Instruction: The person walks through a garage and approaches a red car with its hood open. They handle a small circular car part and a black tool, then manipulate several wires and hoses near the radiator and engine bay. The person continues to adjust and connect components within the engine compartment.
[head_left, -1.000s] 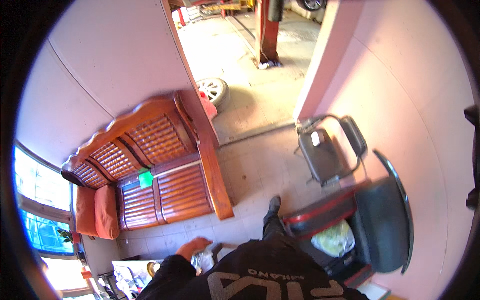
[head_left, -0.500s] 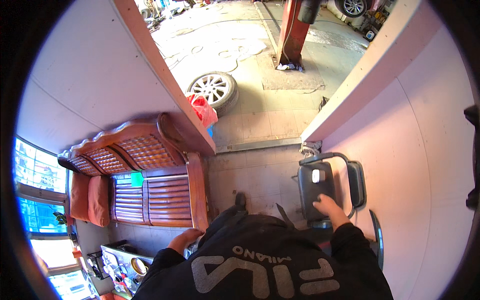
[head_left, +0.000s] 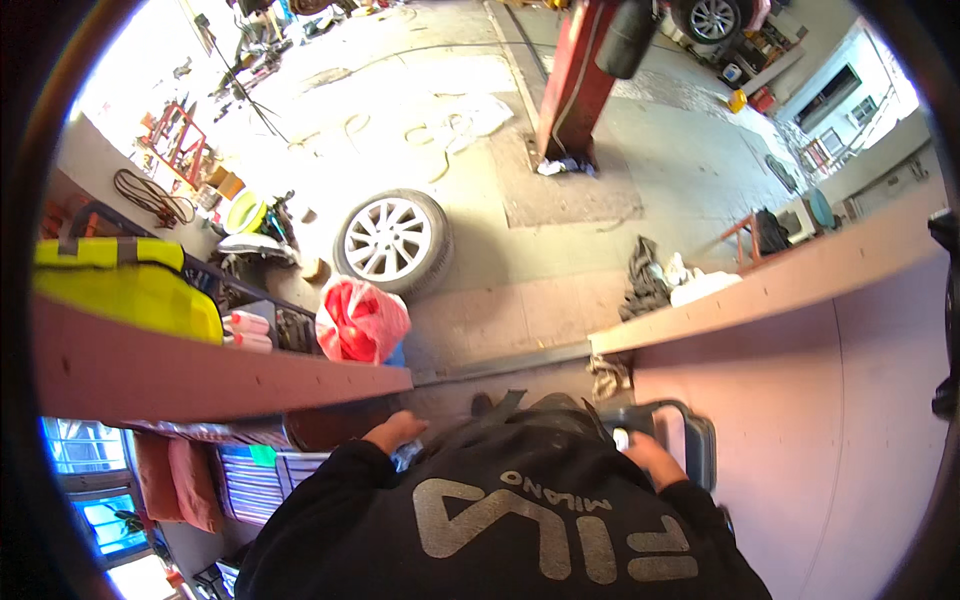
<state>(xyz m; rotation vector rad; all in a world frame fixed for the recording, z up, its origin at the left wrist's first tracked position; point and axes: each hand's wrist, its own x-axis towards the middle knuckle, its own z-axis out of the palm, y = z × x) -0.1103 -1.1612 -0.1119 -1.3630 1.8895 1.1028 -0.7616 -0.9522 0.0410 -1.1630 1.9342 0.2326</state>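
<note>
My left hand (head_left: 397, 432) hangs beside my body near the doorway's left post, its fingers closed on a crumpled, clear bluish thing (head_left: 407, 456), possibly plastic. Low on the other side is my right hand (head_left: 652, 460), over a black armchair (head_left: 703, 445). Its fingers are too small and blurred to make out. A small white item (head_left: 621, 439) shows right by its fingertips; on the chair seat, it seems, not plainly in the hand. The toe of my dark shoe (head_left: 484, 404) points at the metal door sill (head_left: 500, 364).
Past the sill, a wheel (head_left: 388, 242) lies flat behind a red-and-white plastic bag (head_left: 362, 322). A red lift post (head_left: 575, 90) rises from the floor. Dark rags (head_left: 645, 282) lie by the right wall end. A wooden bench (head_left: 345, 425) stands left.
I have moved forward to the doorway. The wheel, bag and lift post look nearer, and more workshop shows on both sides. The bench and armchair have slipped back toward the lower edge.
</note>
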